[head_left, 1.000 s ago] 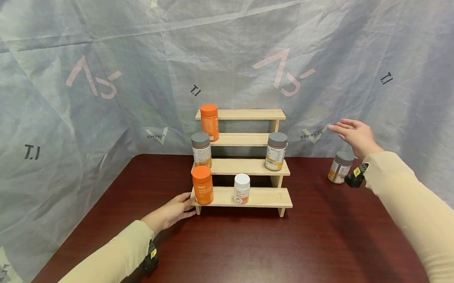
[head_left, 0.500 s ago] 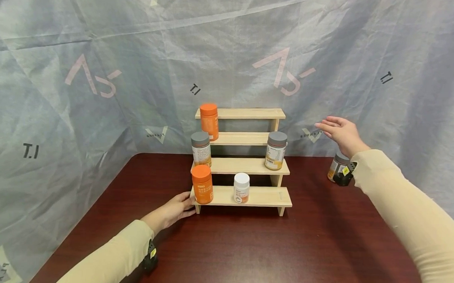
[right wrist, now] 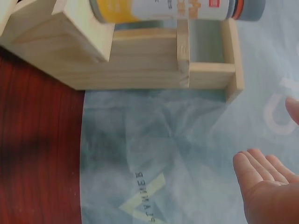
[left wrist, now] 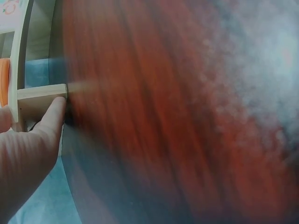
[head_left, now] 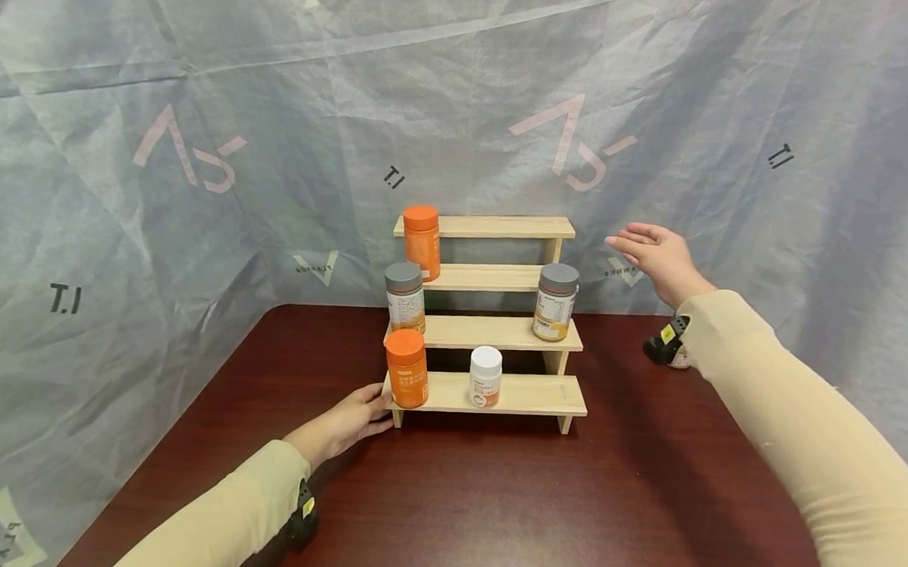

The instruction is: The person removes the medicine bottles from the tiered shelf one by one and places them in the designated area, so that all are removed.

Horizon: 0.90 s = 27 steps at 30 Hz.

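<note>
A stepped wooden display shelf stands on the table, bearing several supplement jars. My left hand holds the left end of its lowest step, beside an orange jar. In the left wrist view a digit lies along the shelf's end support. My right hand is raised in the air to the right of the shelf, fingers extended and holding nothing. Nearest it is a grey-lidded jar on the second step. Another jar on the table is mostly hidden behind the right wrist.
A small white bottle stands on the lowest step. At the left, another grey-lidded jar and a second orange jar stand on higher steps. Grey fabric hangs behind the dark red table.
My right hand has moved left and slightly up, toward the shelf, and its wrist now covers most of the jar on the table. My left hand stays at the shelf.
</note>
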Motion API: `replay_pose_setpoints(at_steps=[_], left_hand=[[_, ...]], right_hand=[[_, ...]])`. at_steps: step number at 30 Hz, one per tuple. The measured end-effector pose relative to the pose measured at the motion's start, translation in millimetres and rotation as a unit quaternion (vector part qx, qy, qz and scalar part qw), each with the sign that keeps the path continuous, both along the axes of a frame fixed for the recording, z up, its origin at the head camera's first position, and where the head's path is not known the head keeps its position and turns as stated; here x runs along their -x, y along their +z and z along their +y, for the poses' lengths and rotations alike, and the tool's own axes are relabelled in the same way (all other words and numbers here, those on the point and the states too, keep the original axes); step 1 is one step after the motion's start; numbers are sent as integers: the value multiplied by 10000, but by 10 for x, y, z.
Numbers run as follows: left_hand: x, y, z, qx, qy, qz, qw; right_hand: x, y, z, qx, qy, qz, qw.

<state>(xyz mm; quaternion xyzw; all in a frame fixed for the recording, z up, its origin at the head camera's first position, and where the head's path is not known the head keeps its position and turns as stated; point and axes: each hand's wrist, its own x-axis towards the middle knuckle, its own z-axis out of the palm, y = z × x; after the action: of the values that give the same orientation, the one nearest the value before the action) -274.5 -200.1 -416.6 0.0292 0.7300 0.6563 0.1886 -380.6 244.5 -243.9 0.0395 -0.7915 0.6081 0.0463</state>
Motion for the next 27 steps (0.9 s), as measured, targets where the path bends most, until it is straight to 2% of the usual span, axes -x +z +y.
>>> replay_pose_setpoints(at_steps=[5, 11, 21, 27], left_hand=[[-1, -16, 13, -33, 18, -36, 10000], [-5, 1, 8, 28, 73, -20, 10000], [20, -21, 25, -7, 116, 24, 9999], [17, -37, 14, -25, 149, -30, 9999]], right_hand=[[48, -11, -99, 18, -74, 74, 9999], [83, 58, -228, 122, -27, 109, 9999], [86, 167, -491, 484, 177, 180, 9985], [87, 203, -608, 506, 132, 187, 9985]])
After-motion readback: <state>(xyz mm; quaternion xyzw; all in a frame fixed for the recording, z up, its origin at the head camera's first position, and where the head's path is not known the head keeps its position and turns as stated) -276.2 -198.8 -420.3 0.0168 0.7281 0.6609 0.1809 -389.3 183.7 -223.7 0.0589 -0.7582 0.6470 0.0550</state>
